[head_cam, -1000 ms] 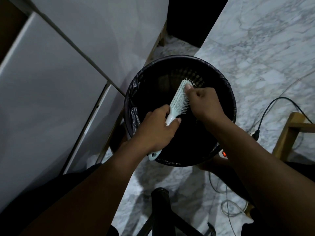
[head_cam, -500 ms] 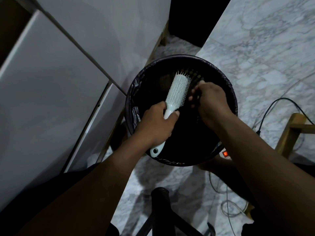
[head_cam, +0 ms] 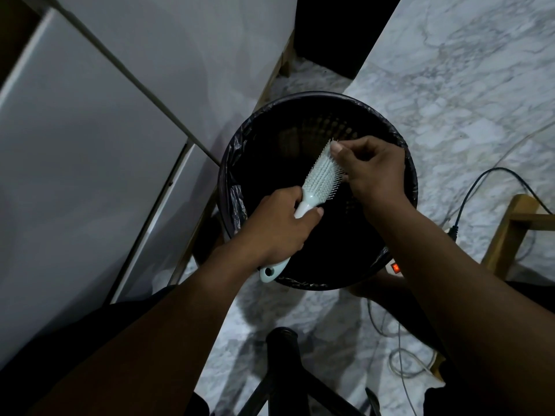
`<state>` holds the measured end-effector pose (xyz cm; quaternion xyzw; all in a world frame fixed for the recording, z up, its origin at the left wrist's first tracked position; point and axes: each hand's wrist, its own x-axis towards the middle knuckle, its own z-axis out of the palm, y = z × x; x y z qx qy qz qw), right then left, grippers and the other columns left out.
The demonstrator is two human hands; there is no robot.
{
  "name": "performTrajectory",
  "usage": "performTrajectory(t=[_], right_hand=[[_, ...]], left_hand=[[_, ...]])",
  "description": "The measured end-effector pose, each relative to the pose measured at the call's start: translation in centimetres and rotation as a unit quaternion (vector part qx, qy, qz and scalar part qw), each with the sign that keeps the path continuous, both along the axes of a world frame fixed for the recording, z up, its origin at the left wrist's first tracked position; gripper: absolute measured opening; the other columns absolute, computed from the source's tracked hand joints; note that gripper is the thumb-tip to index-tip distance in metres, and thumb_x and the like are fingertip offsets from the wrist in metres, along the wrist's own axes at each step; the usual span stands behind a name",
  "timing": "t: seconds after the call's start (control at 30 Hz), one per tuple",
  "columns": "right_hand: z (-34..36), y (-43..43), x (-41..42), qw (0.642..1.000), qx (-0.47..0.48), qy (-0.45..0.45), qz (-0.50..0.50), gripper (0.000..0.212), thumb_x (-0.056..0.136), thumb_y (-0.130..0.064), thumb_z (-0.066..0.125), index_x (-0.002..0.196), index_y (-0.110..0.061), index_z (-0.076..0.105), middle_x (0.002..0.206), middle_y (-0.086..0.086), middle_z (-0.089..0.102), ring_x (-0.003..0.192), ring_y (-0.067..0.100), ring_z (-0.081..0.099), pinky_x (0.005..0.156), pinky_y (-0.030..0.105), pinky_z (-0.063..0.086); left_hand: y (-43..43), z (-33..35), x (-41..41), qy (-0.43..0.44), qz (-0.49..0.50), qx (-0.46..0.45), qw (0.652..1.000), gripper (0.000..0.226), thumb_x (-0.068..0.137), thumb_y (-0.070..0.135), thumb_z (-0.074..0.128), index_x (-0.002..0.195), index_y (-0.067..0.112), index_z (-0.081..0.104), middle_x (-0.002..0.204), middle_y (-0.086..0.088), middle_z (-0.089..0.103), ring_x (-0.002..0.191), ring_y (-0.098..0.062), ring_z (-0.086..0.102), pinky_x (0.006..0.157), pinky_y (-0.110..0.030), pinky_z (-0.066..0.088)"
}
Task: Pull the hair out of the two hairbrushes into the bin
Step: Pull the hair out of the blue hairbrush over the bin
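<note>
Pale-green hairbrush (head_cam: 320,179), handle clamped in the left hand (head_cam: 279,228) over the bin (head_cam: 410,163), as the right hand (head_cam: 371,169) returns, fingertips pinching bristles at the tip for another pull.

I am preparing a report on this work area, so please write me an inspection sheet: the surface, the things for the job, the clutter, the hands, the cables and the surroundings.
Surface: marble floor, dimly lit.
Job's things: one pale hairbrush held over the black bin, bristles facing right; bin has a dark liner; second brush not seen; hair too dark to tell.
Clutter: nothing seen.
Hands: left hand grips the brush handle; right hand pinches at the bristles near the brush tip.
Cables: black cable runs to a power strip with a lit red switch; thin pale wires loop on the floor.
Surroundings: white cabinet at left, wooden frame at right, dark stool below.
</note>
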<state>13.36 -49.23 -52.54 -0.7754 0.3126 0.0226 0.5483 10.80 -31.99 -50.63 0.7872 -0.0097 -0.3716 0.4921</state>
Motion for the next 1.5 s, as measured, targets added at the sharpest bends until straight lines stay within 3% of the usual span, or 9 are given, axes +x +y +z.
performTrajectory(t=[0.17, 0.33, 0.5, 0.63, 0.77, 0.87, 1.03, 1.23, 1.5], right_hand=[[-0.4, 0.2, 0.1, 0.999, 0.002, 0.033, -0.036, 0.026, 0.083, -0.047, 0.073, 0.073, -0.023, 0.073, 0.076, -0.002, 0.076, 0.077, 0.016, 0.075, 0.080, 0.049, 0.063], [-0.5, 0.1, 1.0, 0.958, 0.203, 0.097, -0.178, 0.028, 0.099, -0.032, 0.061, 0.075, -0.018, 0.064, 0.070, -0.002, 0.066, 0.064, 0.016, 0.062, 0.059, 0.030, 0.050], [-0.6, 0.2, 0.9, 0.955, 0.163, 0.126, -0.213, 0.039, 0.104, -0.038, 0.048, 0.073, -0.017, 0.057, 0.077, 0.000, 0.063, 0.072, 0.017, 0.060, 0.073, 0.036, 0.052], [-1.0, 0.1, 0.6, 0.971, 0.080, 0.126, -0.186, 0.043, 0.102, -0.039, 0.051, 0.070, -0.012, 0.060, 0.070, 0.005, 0.064, 0.062, 0.019, 0.064, 0.066, 0.035, 0.052], [-1.3, 0.5, 0.2, 0.981, 0.068, 0.122, -0.136, 0.008, 0.096, -0.015, 0.064, 0.097, -0.013, 0.056, 0.085, 0.008, 0.065, 0.048, 0.013, 0.068, 0.063, 0.035, 0.061], [-1.3, 0.9, -0.1, 0.989, -0.017, 0.137, -0.059, 0.008, 0.088, -0.016, 0.070, 0.091, -0.020, 0.064, 0.091, 0.001, 0.071, 0.084, 0.021, 0.073, 0.090, 0.041, 0.061], [0.5, 1.8, -0.5, 0.982, -0.045, 0.168, 0.069, 0.060, 0.082, -0.029, 0.077, 0.136, -0.017, 0.054, 0.130, 0.008, 0.063, 0.117, 0.028, 0.064, 0.103, 0.045, 0.052], [4.0, 1.7, -2.2, 0.969, -0.040, 0.179, 0.167, 0.023, 0.089, -0.025, 0.070, 0.110, -0.015, 0.067, 0.107, 0.010, 0.069, 0.099, 0.027, 0.067, 0.092, 0.039, 0.056], [18.6, 2.4, -2.8, 0.941, -0.150, 0.072, 0.294, 0.026, 0.091, -0.022, 0.067, 0.110, -0.003, 0.069, 0.102, 0.013, 0.068, 0.099, 0.031, 0.066, 0.082, 0.035, 0.050]], left_hand=[[0.2, -0.3, 0.1, -0.002, -0.017, 0.008, 1.000, 0.010, 0.098, 0.029, 0.065, 0.099, 0.019, 0.065, 0.047, 0.012, 0.061, 0.039, -0.001, 0.055, 0.044, -0.019, 0.043], [0.4, -0.9, 0.2, -0.016, -0.024, 0.048, 0.998, 0.017, 0.097, 0.036, 0.064, 0.102, 0.020, 0.066, 0.064, 0.009, 0.063, 0.046, 0.000, 0.059, 0.051, -0.023, 0.045], [0.6, -1.2, 0.2, -0.005, -0.042, 0.070, 0.997, 0.024, 0.095, 0.043, 0.065, 0.106, 0.021, 0.067, 0.076, 0.003, 0.069, 0.058, -0.012, 0.067, 0.058, -0.029, 0.052], [1.0, -1.7, 0.2, -0.011, -0.014, 0.111, 0.994, 0.027, 0.094, 0.043, 0.065, 0.108, 0.020, 0.066, 0.080, 0.001, 0.070, 0.065, -0.017, 0.070, 0.059, -0.030, 0.053], [1.5, -1.7, 0.4, -0.025, 0.007, 0.135, 0.991, 0.025, 0.093, 0.043, 0.067, 0.102, 0.019, 0.068, 0.079, 0.003, 0.070, 0.068, -0.015, 0.070, 0.058, -0.026, 0.052], [1.7, -1.2, 0.2, -0.049, 0.000, 0.164, 0.985, 0.024, 0.092, 0.044, 0.068, 0.090, 0.019, 0.067, 0.075, 0.007, 0.066, 0.065, -0.007, 0.064, 0.051, -0.022, 0.041], [2.6, -0.1, -0.7, -0.106, 0.026, 0.200, 0.974, 0.027, 0.091, 0.043, 0.069, 0.085, 0.017, 0.063, 0.082, 0.000, 0.068, 0.073, -0.018, 0.067, 0.056, -0.025, 0.044], [3.7, 4.1, -2.4, -0.141, 0.054, 0.219, 0.964, 0.027, 0.090, 0.039, 0.070, 0.094, 0.014, 0.061, 0.087, -0.002, 0.069, 0.071, -0.017, 0.065, 0.053, -0.026, 0.044], [4.4, 15.9, -3.9, -0.209, 0.061, 0.260, 0.941, 0.035, 0.087, 0.044, 0.071, 0.098, 0.011, 0.069, 0.100, -0.013, 0.072, 0.097, -0.033, 0.069, 0.071, -0.029, 0.045]])
